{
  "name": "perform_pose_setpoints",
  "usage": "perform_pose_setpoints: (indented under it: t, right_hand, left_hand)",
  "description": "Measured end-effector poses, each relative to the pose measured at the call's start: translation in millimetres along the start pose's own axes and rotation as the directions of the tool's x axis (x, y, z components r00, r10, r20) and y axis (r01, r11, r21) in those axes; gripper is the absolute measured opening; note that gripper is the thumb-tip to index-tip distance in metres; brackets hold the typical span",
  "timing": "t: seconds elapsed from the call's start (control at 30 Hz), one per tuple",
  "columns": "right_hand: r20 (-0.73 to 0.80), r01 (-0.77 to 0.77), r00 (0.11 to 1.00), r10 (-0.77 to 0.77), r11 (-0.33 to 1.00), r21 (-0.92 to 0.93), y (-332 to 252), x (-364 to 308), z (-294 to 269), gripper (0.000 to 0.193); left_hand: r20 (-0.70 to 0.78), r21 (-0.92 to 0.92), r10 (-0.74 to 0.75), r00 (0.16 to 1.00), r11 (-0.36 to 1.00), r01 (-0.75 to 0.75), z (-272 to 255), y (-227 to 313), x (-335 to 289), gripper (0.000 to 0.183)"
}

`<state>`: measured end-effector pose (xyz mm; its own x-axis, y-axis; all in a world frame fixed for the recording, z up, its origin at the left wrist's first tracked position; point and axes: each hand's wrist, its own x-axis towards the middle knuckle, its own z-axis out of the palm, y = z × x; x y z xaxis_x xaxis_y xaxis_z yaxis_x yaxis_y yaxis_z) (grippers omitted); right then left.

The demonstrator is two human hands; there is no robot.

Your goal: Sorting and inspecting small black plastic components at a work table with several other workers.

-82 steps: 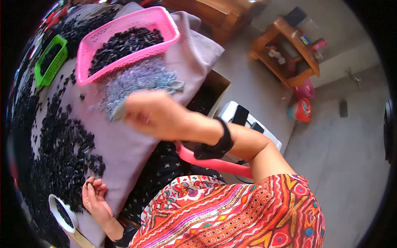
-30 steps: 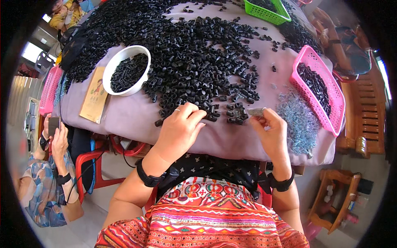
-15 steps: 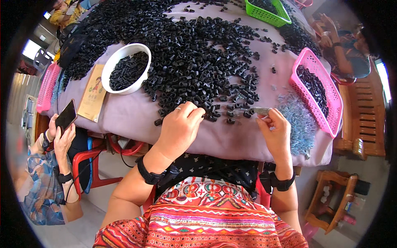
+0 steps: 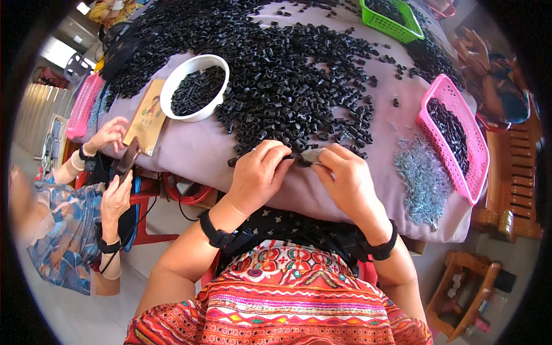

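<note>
Both hands now joined, left hand (image 4: pixel 260 173) gripping one black piece (image 4: pixel 295 156), right hand (image 4: pixel 349 179) pinching one metal clip (image 4: pixel 313 155).

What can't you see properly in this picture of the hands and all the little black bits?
- Head view: the small black piece and grey metal part are pinched between the left hand and right hand; fingers cover them, so their shape is unclear.
- The metal clip pile is too small to tell single clips.
- The green basket is cut off by the top edge.
- The white bowl hides its own depth.
</note>
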<state>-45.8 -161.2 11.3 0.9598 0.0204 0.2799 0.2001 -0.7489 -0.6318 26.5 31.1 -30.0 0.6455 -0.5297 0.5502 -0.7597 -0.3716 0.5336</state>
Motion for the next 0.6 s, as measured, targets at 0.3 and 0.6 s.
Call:
perform_pose_setpoints:
  t: [0.3, 0.6]
  right_hand:
    - [-0.015, 0.251, 0.967, -0.254, 0.962, -0.11, 5, 10, 29, 0.016]
    - [-0.127, -0.314, 0.885, 0.449, 0.774, 0.55, 34, -14, -48, 0.024]
  left_hand:
    - [0.01, 0.04, -0.016, 1.0, 0.999, 0.016, -3, -1, -2, 0.026]
    - [0.002, -0.053, -0.015, 1.0, 0.998, 0.015, 1, 0, 1, 0.022]
